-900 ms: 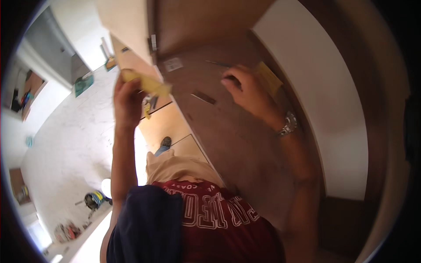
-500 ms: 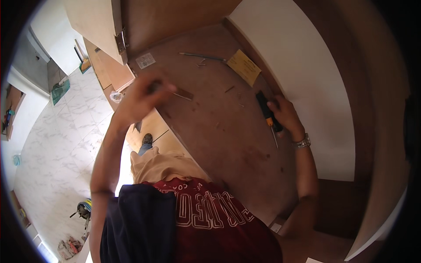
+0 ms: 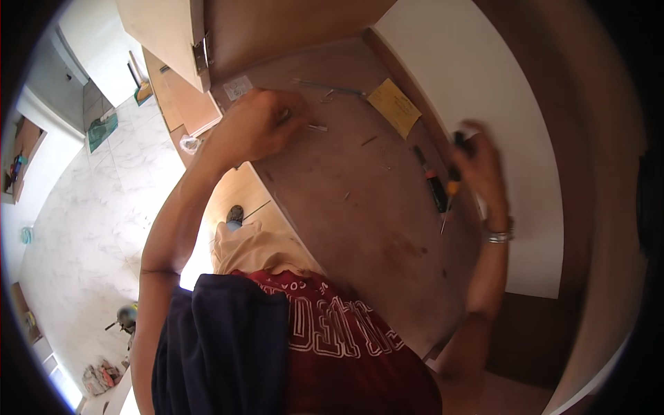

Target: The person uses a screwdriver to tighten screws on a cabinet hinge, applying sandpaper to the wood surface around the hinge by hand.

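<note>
Brown flat surface (image 3: 360, 180), stained in patches, stretches under both hands, with a curved-looking white panel (image 3: 505, 117) along its right and a pale veined tile floor (image 3: 90, 221) away to the left. Over the panel's near edge, the right hand (image 3: 482, 166) has its fingers curled around a screwdriver (image 3: 453, 187) with a black handle, orange collar and thin metal shaft; the handle sits inside the grip and the shaft points toward the person. Just left of it, a dark-handled tool with a red band (image 3: 432, 185) lies on the surface, clear of the fingers.

Blurred, the left hand (image 3: 266, 124) hangs over the surface's far left part. A small silvery piece (image 3: 318, 127) shows just beyond its fingertips; whether those fingers are together or clamped on it, I cannot tell. Near the far edge lie a thin grey rod (image 3: 325, 87), tiny metal bits (image 3: 327, 96) and a yellow rectangular paper (image 3: 394, 108).

Half a second ago, the right hand was down over the two dark-handled tools side by side; now the screwdriver is raised apart from the other. The left hand has moved farther in over the surface.
</note>
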A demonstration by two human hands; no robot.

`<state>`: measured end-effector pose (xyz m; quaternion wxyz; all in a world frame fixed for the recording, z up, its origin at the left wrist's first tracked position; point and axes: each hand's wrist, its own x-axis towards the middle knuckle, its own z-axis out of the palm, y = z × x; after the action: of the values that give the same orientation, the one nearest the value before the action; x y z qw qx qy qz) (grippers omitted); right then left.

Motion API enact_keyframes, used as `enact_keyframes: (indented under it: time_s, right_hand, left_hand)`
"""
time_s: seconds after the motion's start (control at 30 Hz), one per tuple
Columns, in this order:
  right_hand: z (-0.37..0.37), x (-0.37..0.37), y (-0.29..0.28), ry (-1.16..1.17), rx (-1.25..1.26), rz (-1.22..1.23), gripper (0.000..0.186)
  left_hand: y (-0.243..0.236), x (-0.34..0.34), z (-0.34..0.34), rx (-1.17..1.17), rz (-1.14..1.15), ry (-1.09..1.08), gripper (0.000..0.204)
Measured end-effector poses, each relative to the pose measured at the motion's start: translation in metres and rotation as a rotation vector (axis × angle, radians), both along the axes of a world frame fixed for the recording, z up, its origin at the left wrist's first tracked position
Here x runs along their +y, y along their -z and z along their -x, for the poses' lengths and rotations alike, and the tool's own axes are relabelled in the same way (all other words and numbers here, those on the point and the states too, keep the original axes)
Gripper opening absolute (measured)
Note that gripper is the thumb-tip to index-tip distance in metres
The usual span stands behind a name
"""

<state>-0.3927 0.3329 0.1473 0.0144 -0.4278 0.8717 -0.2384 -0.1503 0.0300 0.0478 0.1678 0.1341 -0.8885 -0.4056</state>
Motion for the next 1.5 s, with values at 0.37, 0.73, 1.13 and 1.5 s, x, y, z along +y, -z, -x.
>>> enact_keyframes:
  time_s: [0.37,0.73,1.13,1.5]
  right_hand:
    - [-0.061,-0.037,-0.038,-0.088,-0.689,0.050,0.040]
    - [-0.160,-0.105,0.081,-0.313,-0.772,0.157,0.053]
    - [-0.169,-0.142,0.090,-0.402,-0.836,0.146,0.053]
    - [-0.162,-0.148,0.079,-0.392,-0.882,0.063,0.053]
  left_hand:
    - [-0.003,0.076,-0.090,-0.443,0.339,0.286,0.071]
    - [0.026,-0.003,-0.041,0.253,-1.041,-0.069,0.036]
    - [0.055,-0.056,-0.027,0.470,-1.195,-0.165,0.034]
    - [0.056,-0.061,-0.027,0.511,-1.266,-0.168,0.031]
